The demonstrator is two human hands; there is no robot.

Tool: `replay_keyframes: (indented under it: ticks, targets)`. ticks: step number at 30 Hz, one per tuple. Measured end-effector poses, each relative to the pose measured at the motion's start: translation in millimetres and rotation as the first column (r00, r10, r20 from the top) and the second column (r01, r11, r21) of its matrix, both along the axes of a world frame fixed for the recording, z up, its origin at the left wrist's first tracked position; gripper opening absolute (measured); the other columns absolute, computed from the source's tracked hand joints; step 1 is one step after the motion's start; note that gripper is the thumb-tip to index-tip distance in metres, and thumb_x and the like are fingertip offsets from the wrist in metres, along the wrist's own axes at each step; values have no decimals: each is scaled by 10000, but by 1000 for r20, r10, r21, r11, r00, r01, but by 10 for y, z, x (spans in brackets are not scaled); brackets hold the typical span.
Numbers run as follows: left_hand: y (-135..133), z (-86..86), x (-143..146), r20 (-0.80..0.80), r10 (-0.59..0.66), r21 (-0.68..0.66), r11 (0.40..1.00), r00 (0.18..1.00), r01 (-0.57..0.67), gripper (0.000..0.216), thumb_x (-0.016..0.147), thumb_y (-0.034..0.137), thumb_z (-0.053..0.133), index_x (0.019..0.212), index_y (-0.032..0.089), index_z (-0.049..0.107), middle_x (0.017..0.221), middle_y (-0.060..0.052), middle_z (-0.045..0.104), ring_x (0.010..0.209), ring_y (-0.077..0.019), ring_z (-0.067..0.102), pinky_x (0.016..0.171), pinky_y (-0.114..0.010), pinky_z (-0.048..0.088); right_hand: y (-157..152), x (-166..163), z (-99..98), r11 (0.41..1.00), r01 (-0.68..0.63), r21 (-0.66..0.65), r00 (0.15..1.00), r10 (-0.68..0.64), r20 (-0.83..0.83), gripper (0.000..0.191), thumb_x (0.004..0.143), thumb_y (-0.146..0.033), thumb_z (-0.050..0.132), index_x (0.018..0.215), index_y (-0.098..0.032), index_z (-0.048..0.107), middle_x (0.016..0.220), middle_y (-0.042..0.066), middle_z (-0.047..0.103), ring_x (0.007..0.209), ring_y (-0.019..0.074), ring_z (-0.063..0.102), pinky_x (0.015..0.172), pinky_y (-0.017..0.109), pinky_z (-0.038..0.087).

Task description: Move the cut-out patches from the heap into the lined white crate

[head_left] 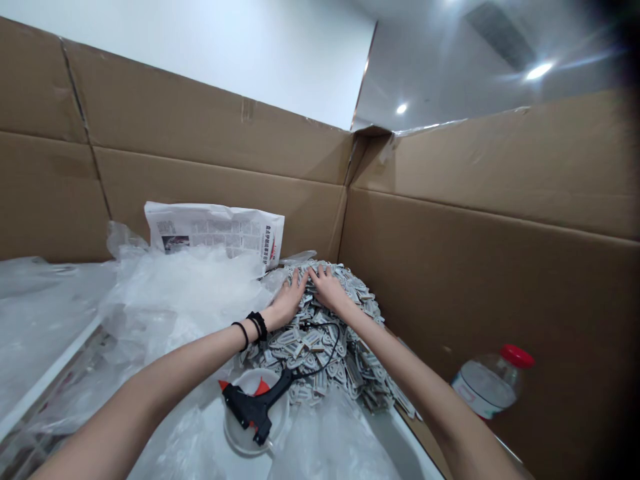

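A large heap of small grey-white flat tags or clips (313,340) is piled in the corner; their exact kind is too small to make out. My left hand (290,300), below black bands on the wrist, rests on the upper part of the heap with its fingers spread. Beside it, my right hand (327,287) lies on the same pieces, fingers apart and pointing forward. The fingertips of both hands come close together near the top. Nothing is visibly gripped in either hand.
In front of the heap, a black glue gun (257,403) lies across a white round dish (235,437). Clear plastic bags (185,287) cover the left side, with a newspaper (215,227) behind. Cardboard walls (450,267) enclose the corner. A red-capped bottle (487,387) stands at right.
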State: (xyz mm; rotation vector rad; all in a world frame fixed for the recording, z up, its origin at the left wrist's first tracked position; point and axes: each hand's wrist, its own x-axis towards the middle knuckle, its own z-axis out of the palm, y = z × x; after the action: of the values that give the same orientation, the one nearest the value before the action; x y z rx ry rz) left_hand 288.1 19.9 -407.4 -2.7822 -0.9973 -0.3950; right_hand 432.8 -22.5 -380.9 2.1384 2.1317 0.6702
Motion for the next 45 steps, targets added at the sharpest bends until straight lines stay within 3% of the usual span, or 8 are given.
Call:
replay_keyframes:
  ticks: [4,14,21,28,33,39,42,45]
  targets:
    - [62,-56,-26,-27,-87,79,993,996,89,868,714,-15,552,1477,-24,139,1535,-326,164,1435,-390,221,1108,-494,350,54,-82,-62,997,61,56,995,-65,77,598,879,-36,467,1456,-103,329,1421,305,380,1318,433,374,839,426,523]
    - [192,112,-89,59,-193,112,976,979,186,925,746,-9,539,1514,138,46,1515,-242,318,1284,-334,497,977,-432,481,-66,-12,173,997,59,54,997,-62,42,538,906,-57,483,1429,-104,367,1267,196,545,1138,277,544,877,323,494]
    - [68,580,-10,62,-235,216,952,970,216,920,742,-25,565,1509,106,74,1523,-244,297,1281,-332,488,981,-408,483,-225,88,557,979,115,166,991,-124,42,609,874,-118,596,1432,-134,352,1294,193,512,1146,283,521,825,316,518]
    - [-71,1425,-240,27,-210,508,845,977,167,700,892,27,428,1518,103,124,1509,-254,306,1241,-303,520,995,-440,479,-437,-228,1274,893,47,447,999,-41,-22,450,908,-186,554,1343,-134,449,1179,206,563,1031,303,560,736,351,493]
    - [-23,2023,-1158,-5,-42,601,799,999,36,655,951,62,319,1534,176,42,1549,-202,228,1242,-293,501,1007,-492,455,-263,-1068,1696,763,-83,641,985,162,-65,393,1001,-282,374,1343,-101,443,1137,190,550,970,277,582,731,389,446]
    - [-91,2404,-3048,-28,141,599,795,990,-97,700,930,62,295,1526,157,-60,1544,-166,225,1324,-316,407,1035,-528,417,168,-2786,1979,741,-258,620,890,432,-147,437,994,-232,394,1388,-45,362,1193,195,502,1050,278,539,807,387,462]
    - [-172,2171,-3949,-2,253,544,812,967,-212,792,857,46,437,1532,134,31,1562,-188,212,1376,-347,340,1085,-515,378,394,-3675,1755,724,-369,583,820,549,-163,511,955,-146,433,1444,-99,295,1260,201,473,1105,301,510,828,408,504]
    - [-244,1400,-4675,27,399,373,847,917,-380,875,772,27,521,1530,126,96,1571,-207,208,1416,-339,289,1127,-479,342,498,-4369,1149,744,-513,429,763,624,-170,553,934,-95,422,1469,-151,293,1384,238,418,1210,333,467,868,418,525]
